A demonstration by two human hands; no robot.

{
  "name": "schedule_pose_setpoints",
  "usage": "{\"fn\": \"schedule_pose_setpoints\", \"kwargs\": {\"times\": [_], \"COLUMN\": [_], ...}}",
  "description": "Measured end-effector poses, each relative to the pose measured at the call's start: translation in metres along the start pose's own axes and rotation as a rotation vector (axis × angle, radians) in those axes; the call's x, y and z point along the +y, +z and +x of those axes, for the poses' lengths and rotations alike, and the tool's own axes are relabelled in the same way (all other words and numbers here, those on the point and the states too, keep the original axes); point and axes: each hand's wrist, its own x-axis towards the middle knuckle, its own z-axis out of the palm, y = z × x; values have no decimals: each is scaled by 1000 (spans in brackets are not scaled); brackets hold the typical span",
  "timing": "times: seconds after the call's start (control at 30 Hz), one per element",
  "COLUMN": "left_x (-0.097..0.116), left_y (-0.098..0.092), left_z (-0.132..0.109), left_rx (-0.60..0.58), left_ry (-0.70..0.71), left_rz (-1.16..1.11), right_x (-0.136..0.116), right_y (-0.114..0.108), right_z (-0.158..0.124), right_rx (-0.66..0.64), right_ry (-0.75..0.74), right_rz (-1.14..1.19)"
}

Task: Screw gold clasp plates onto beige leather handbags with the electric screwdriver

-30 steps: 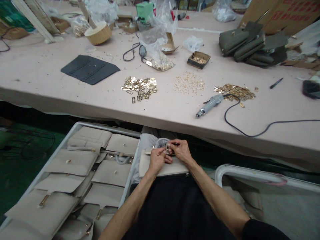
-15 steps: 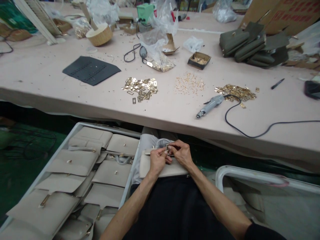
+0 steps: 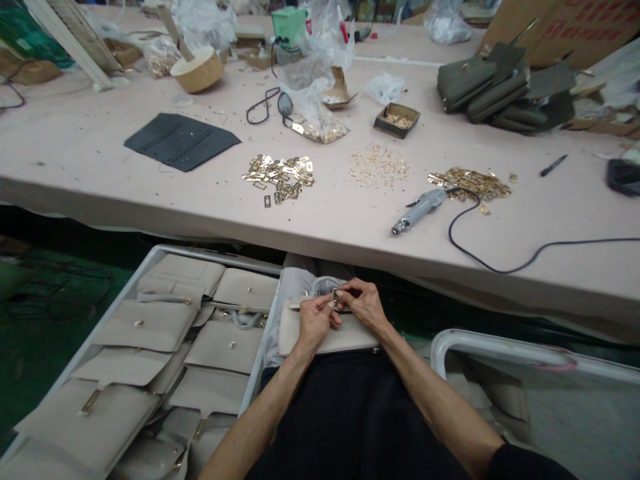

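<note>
A beige handbag (image 3: pixel 290 331) lies across my lap, partly covered by my forearms. My left hand (image 3: pixel 316 321) and my right hand (image 3: pixel 365 305) meet above it, fingertips pinched round a small rectangular metal plate (image 3: pixel 334 295). My left fingers grip its lower left side and my right fingers its right side. The part of the bag just beneath the plate is hidden by my fingers. On the table in front rests a grey electric screwdriver (image 3: pixel 419 209), touched by neither hand.
Gold rectangular plates (image 3: pixel 280 177), tiny screws (image 3: pixel 379 167) and more gold fittings (image 3: pixel 470 183) lie in piles on the table (image 3: pixel 200 207). A bin of beige bags (image 3: pixel 145 327) stands at my left, a white-rimmed bin (image 3: pixel 495 339) at my right. A power cord (image 3: pixel 540 253) trails rightward.
Both hands stay at the bag with the metal plate between them. Only slight finger movement shows, and the view has shifted very slightly.
</note>
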Motion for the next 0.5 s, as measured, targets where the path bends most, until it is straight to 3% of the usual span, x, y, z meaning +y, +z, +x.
{"fn": "schedule_pose_setpoints", "kwargs": {"times": [0.13,0.33,0.5], "left_x": [3,10,10], "left_y": [1,13,17], "left_z": [-2,-16,-19], "left_rx": [-5,66,107], "left_ry": [33,138,237], "left_rz": [58,256,421], "right_x": [2,9,7], "right_y": [-4,-2,-2], "right_z": [5,9,8], "right_rx": [-105,14,40], "right_ry": [122,64,4], "right_rz": [128,64,44]}}
